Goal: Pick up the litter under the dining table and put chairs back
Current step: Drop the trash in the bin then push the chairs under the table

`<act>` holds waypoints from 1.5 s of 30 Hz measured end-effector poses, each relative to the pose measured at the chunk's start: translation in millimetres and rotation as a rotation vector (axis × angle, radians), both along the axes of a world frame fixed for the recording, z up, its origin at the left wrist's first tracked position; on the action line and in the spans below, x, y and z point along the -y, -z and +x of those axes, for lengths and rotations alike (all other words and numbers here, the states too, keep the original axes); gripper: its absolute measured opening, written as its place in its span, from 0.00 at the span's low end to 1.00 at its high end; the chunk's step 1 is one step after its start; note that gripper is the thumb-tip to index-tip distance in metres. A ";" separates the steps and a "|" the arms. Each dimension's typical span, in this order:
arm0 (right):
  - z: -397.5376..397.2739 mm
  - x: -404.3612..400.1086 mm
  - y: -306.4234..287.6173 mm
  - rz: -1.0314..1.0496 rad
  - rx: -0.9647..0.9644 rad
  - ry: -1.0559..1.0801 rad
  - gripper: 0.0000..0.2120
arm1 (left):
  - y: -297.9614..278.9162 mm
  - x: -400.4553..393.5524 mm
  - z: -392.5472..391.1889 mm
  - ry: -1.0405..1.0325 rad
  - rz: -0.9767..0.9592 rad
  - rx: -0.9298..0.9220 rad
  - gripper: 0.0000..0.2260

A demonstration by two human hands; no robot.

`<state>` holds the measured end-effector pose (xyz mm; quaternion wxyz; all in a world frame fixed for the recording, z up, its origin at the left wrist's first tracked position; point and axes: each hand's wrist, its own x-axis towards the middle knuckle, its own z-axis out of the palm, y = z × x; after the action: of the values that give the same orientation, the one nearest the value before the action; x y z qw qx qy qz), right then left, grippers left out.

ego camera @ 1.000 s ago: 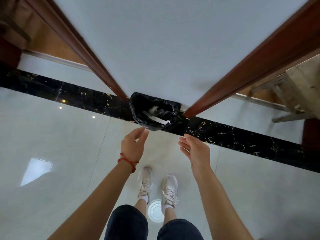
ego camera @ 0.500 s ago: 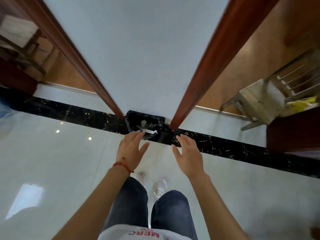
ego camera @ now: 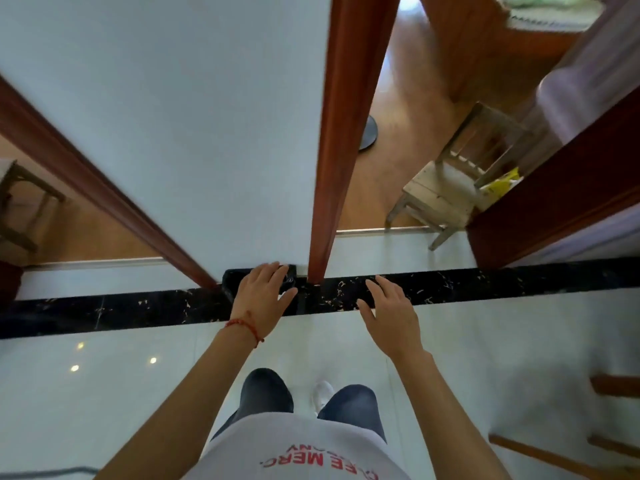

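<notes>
Shirt: a white shirt [ego camera: 304, 448] with red lettering fills the bottom centre, with dark trousers [ego camera: 266, 393] and one white shoe [ego camera: 322, 393] just past it on the pale glossy floor [ego camera: 104, 393].
Left hand: the left hand [ego camera: 261, 299] is stretched forward, fingers spread and nearly straight, holding nothing; a red string bracelet [ego camera: 244, 325] circles the wrist.
Right hand: the right hand [ego camera: 389, 311] is held out beside it, well apart, fingers loosely spread — nothing in it.
Floor strip: both hands lie over the black marble strip [ego camera: 121, 310] that crosses the floor from side to side.
Bin bag: the black bin bag [ego camera: 230, 277] sits at the foot of the white wall [ego camera: 173, 116], on the strip's far edge, mostly hidden behind the left hand; whether the fingers touch it cannot be told.
Door frames: brown wooden frames [ego camera: 341, 133] flank the wall.
Far room: a pale wooden chair [ego camera: 446, 188] stands on the wooden floor beyond the right doorway — something yellow [ego camera: 500, 183] lies beside it.
</notes>
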<state>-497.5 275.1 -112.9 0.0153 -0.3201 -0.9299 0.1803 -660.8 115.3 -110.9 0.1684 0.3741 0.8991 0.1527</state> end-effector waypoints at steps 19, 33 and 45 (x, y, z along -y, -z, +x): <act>136.8 87.4 -50.2 0.012 0.012 0.762 0.21 | -47.0 -47.4 61.3 0.719 0.109 -0.041 0.29; 333.9 176.9 -83.1 0.038 0.008 1.191 0.22 | -79.9 -59.6 276.6 1.141 0.198 -0.063 0.21; 514.7 244.1 -105.1 0.038 0.050 1.420 0.21 | -99.6 -37.7 481.0 1.365 0.248 -0.069 0.22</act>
<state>17.2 31.0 -7.8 0.1131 -0.8526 -0.4996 0.1032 -179.7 153.0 -11.3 0.1540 0.8771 0.4434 0.1020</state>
